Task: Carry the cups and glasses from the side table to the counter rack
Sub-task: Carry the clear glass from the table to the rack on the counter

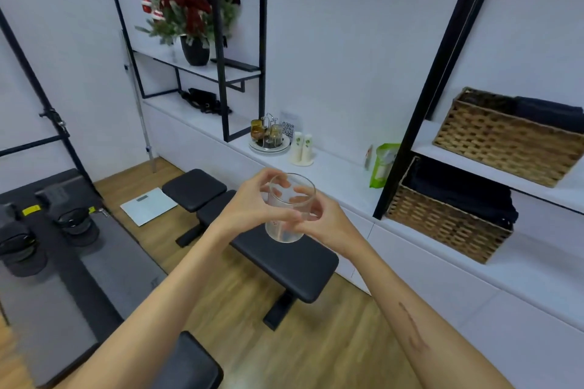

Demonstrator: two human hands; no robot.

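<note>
A clear drinking glass [289, 224] is held upright in mid-air above a black padded bench, gripped from both sides. My left hand [252, 199] wraps its left side with fingers over the rim. My right hand [322, 216] holds its right side. On the white counter [341, 177] beyond stands a round metal cup rack [269, 139] on a plate, with amber glasses [257, 129] hanging on it. Two white cups [302, 148] with green prints stand just right of the rack.
A black bench [284, 265] lies between me and the counter. Black shelf posts [442, 73] rise from the counter. Wicker baskets [448, 218] with dark cloth fill the right shelves. A green pouch [384, 164] leans by the post. A scale [148, 205] lies on the wooden floor.
</note>
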